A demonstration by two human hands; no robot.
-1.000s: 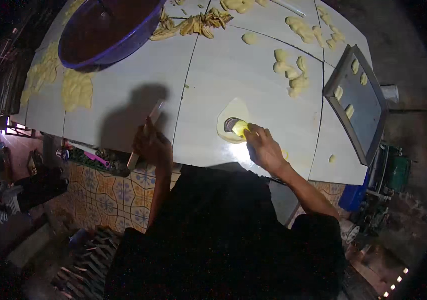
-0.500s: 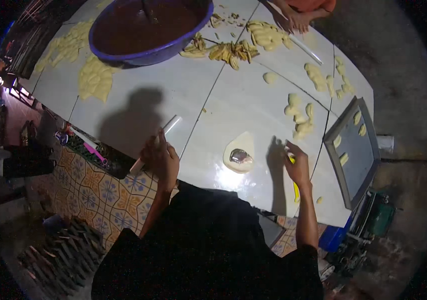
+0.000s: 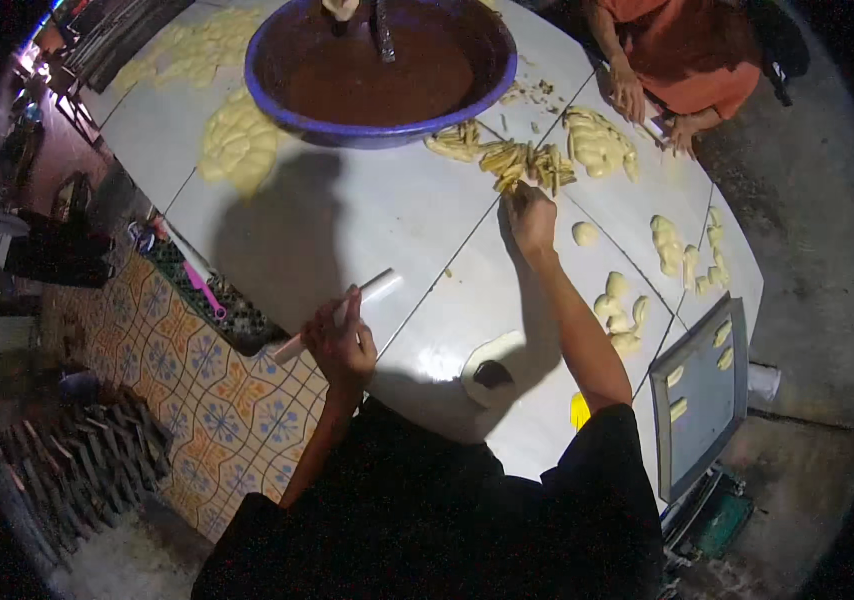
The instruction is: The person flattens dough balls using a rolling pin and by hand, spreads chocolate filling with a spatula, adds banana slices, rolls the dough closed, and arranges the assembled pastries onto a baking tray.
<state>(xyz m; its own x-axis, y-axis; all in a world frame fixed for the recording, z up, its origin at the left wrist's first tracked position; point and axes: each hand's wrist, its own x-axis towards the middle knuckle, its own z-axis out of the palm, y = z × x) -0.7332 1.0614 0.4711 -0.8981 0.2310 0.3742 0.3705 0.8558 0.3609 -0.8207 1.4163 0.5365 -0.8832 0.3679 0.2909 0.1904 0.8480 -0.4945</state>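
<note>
My left hand is closed around a smooth white rolling pin, held slanted over the table's near edge. My right hand reaches far forward, fingers bunched at the near side of a pile of yellow-brown sliced strips, apparently banana; its fingertips are partly hidden, so what they pinch does not show. Between my arms lies a flattened oval of pale dough with a dark brown filling patch, partly in my arm's shadow. A yellow-handled tool rests on the table, mostly covered by my right forearm.
A large purple basin of brown paste holds a dark-handled utensil. Dough pieces lie left, more at right. A grey-rimmed tray sits at the right edge. Across the table, a person's hands work with a white rod.
My right hand has left the yellow-handled tool and moved forward and left to the sliced strips. My left hand still grips the rolling pin. The whole view has shifted.
</note>
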